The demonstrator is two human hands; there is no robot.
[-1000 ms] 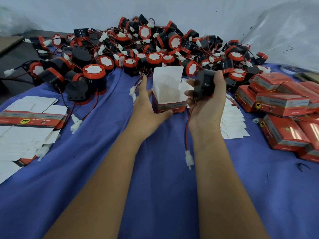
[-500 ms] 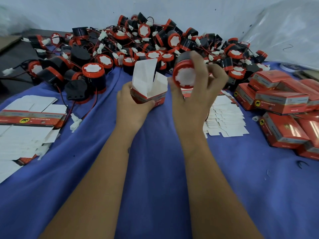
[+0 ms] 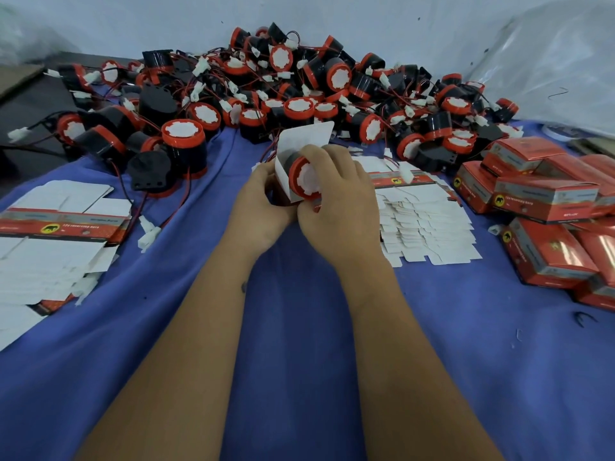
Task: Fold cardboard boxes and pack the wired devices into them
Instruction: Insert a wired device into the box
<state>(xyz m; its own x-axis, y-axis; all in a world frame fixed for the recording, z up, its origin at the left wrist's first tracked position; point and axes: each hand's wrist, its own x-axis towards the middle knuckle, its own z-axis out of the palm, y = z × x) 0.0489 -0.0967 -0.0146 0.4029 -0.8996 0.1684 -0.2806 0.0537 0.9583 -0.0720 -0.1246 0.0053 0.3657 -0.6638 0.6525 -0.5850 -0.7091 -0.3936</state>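
Left hand: the left hand (image 3: 263, 207) curls round the open cardboard box (image 3: 301, 141), gripping its lower part from the left; the box's white flap stands up behind.
Right hand: the right hand (image 3: 339, 207) wraps its fingers over a wired device (image 3: 304, 178), holding it at the box's mouth, red rim and white face turned toward the camera.
Box and device: held just above the blue cloth (image 3: 299, 327) on the counter, at mid-scene.
Far side: a heap of wired devices (image 3: 283, 91), black with red rims.
Left: flat box blanks (image 3: 56, 221).
Right: more flat blanks (image 3: 422, 224), then closed red boxes (image 3: 545, 201).
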